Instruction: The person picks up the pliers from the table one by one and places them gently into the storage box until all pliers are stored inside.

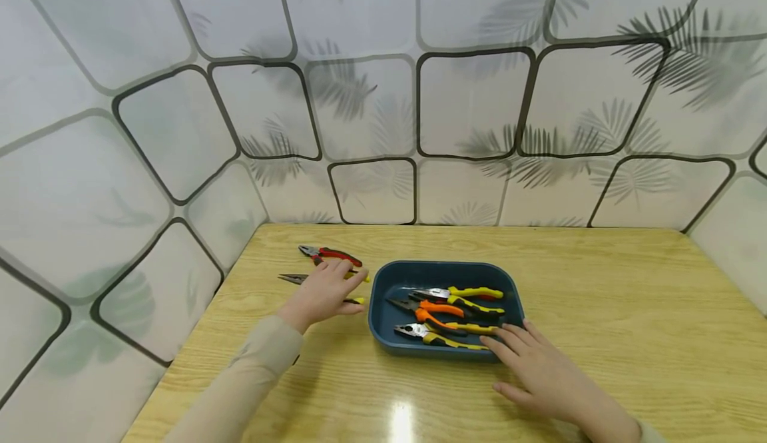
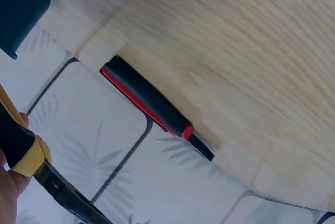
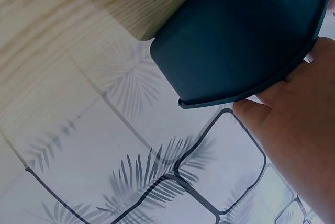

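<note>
My left hand (image 1: 320,295) grips long-nose pliers (image 1: 293,278) with yellow and black handles, left of a dark blue tray (image 1: 446,267); the palm hides much of the handles. In the left wrist view the yellow and black handle (image 2: 23,148) sits between thumb and fingers. Just behind lie red and black pliers (image 1: 341,254) on the table. My right hand (image 1: 545,376) rests its extended fingers on the tray's near right corner, also seen in the right wrist view over the rim. Inside the tray are orange-handled pliers (image 1: 440,309) and yellow and black pliers (image 1: 446,341).
Another pair of yellow and black pliers (image 1: 476,292) lies at the back of the tray, with some red showing beneath it. The wooden table (image 1: 623,296) meets a patterned wall covering (image 1: 461,190) at the back and on both sides.
</note>
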